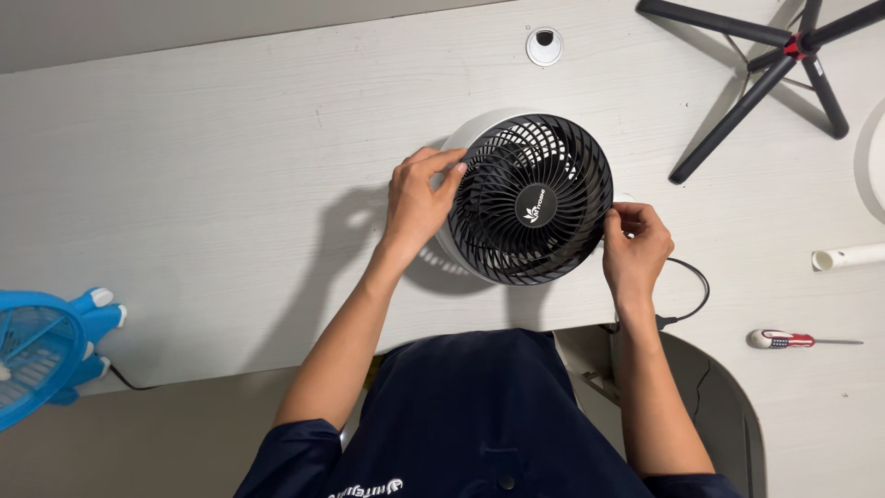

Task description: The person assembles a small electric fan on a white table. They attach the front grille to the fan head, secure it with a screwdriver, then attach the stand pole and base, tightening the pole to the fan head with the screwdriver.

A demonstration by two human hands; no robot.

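A round white desk fan [479, 129] with a black spiral front grille [533, 198] lies face up on the white table [212, 184]. My left hand [419, 198] grips the grille's left rim, fingers curled over its edge. At the right rim my right hand [634, 242] pinches the grille's edge. A black cable [693, 290] runs from the fan past my right wrist.
A blue small fan [41, 350] sits at the table's left front edge. A screwdriver with a red and white handle [784, 339] lies at the right, a white tube [848, 256] above it. A black tripod base [784, 55] stands at the top right, a small round white object [544, 44] at the top.
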